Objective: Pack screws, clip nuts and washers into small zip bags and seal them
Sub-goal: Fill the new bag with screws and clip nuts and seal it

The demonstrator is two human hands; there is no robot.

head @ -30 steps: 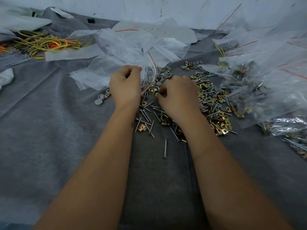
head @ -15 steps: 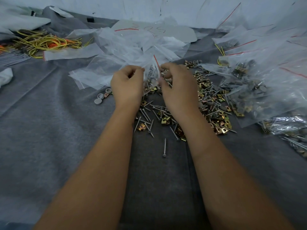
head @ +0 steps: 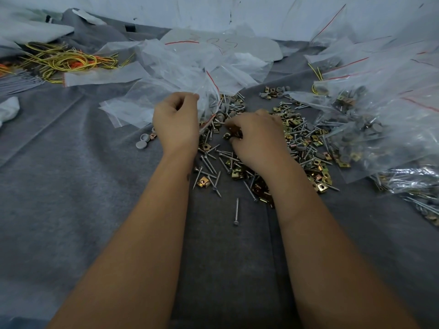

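Observation:
My left hand (head: 175, 122) holds a small clear zip bag (head: 209, 100) with a red seal line, mouth facing right, some grey washers and screws inside. My right hand (head: 256, 136) lies on the loose pile (head: 299, 141) of silver screws, brass clip nuts and grey washers, its fingertips pinching brass clip nuts (head: 234, 135) just right of the bag's mouth. A single screw (head: 236, 211) lies apart, nearer to me.
Empty zip bags (head: 180, 65) are heaped behind the hands. Filled bags (head: 370, 119) stack up on the right. Yellow and orange wires (head: 64, 61) lie at the far left. Grey caps (head: 142, 141) sit left of my left wrist. Grey felt (head: 71, 186) covers the surface.
My right hand has come down from the bag's mouth to the pile and pinched clip nuts. My left hand stayed, still holding the bag.

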